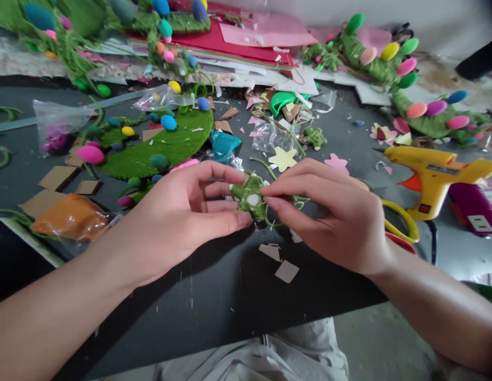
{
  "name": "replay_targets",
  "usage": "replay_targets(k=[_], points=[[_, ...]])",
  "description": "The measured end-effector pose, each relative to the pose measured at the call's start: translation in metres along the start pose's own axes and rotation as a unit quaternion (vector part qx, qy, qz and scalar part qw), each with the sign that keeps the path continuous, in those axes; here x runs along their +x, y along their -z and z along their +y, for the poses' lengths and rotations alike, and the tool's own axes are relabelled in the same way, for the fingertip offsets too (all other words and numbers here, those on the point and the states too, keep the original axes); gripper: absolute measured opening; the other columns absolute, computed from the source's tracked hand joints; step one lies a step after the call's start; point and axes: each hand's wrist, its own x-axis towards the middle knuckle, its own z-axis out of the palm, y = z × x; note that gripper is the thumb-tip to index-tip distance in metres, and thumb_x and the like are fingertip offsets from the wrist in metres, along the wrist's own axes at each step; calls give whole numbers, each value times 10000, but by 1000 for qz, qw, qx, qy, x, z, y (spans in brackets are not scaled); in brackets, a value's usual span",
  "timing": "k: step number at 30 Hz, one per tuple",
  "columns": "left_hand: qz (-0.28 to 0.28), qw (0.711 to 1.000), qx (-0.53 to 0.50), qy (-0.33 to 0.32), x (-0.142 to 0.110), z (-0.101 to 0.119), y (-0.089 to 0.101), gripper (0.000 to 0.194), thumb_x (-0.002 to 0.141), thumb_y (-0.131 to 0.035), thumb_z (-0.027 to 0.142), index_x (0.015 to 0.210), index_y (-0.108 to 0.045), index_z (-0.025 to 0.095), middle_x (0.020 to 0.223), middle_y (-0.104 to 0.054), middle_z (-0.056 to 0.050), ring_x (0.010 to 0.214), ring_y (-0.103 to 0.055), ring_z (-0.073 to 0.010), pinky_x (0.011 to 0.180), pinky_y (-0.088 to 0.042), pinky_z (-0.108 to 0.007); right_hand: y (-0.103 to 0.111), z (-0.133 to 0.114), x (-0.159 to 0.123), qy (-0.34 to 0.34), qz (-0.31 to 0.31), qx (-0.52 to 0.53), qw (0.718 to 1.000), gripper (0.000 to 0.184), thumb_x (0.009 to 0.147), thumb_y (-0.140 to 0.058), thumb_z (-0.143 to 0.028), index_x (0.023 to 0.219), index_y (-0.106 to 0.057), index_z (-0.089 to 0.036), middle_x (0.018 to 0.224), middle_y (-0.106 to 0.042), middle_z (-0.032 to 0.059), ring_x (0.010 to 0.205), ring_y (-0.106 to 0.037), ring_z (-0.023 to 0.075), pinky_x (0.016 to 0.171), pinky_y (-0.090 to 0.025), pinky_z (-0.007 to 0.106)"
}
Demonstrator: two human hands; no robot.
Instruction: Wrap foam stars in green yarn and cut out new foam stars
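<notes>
A small star or flower shape wrapped in green yarn (248, 191), with a white patch at its middle, is held between both hands above the dark table. My left hand (190, 206) grips it from the left, thumb below and fingers behind. My right hand (329, 211) pinches its right side with thumb and index finger; a loose green yarn strand hangs near these fingertips. Behind the hands lie a pale yellow paper flower (283, 158), a pink paper flower (337, 164) and a smaller green yarn flower (314, 138).
A yellow glue gun (436, 169) and yellow-handled scissors (407, 225) lie at the right. A large green yarn-wrapped leaf (170, 143) with coloured egg shapes is at left, near an orange bag (73, 217) and cardboard pieces (57, 177). Paper scraps (287, 271) lie in front.
</notes>
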Motion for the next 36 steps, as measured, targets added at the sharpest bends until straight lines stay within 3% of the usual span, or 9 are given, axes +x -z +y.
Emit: replay_targets(k=[5, 10, 16, 24, 32, 36], points=[[0, 999, -38, 16, -1, 4, -2, 309, 744, -938, 185, 973, -736, 232, 895, -759, 24, 882, -780, -174, 806, -646, -255, -1, -1, 0, 7, -7, -3, 1000, 140, 1013, -689, -104, 1036, -778, -209, 990, -773, 38, 879, -731, 145, 795, -612, 295], [-13, 993, -110, 36, -4, 11, -4, 92, 924, -796, 158, 882, -714, 165, 859, -710, 35, 887, -742, -123, 889, -685, -296, -1, 1, -1, 49, -16, -37, 998, 132, 1011, -685, -87, 1036, -785, -170, 971, -757, 55, 867, -715, 145, 768, -592, 292], [-19, 991, -125, 43, 0, 9, -5, 176, 904, -813, 104, 846, -657, 161, 780, -706, 46, 830, -734, -93, 864, -690, -259, 2, 1, -3, 82, -46, -110, 989, 126, 1012, -670, -106, 1017, -771, -182, 956, -737, 51, 845, -690, 170, 722, -560, 337], [19, 994, -110, 13, 0, 8, -4, 193, 881, -825, 83, 845, -657, 171, 810, -720, 50, 847, -749, -85, 924, -699, -296, -2, 3, -5, 57, -54, -34, 996, 322, 1028, -632, -95, 1338, -719, -100, 1076, -756, 119, 909, -718, 181, 756, -589, 335], [20, 993, -115, 3, 1, 8, -6, 208, 841, -835, 62, 810, -664, 177, 793, -721, 52, 805, -744, -77, 894, -699, -271, -2, 3, -5, 67, -84, -78, 991, 332, 1030, -622, -154, 1333, -739, -83, 1054, -724, 141, 879, -698, 215, 737, -574, 380], [9, 993, -117, -6, 2, 4, -4, 200, 831, -854, 84, 828, -689, 196, 855, -719, 53, 880, -754, -91, 926, -696, -287, -3, 4, -4, 69, -97, -121, 985, 346, 1042, -598, -179, 1339, -751, -87, 1007, -696, 128, 840, -666, 211, 720, -550, 385]])
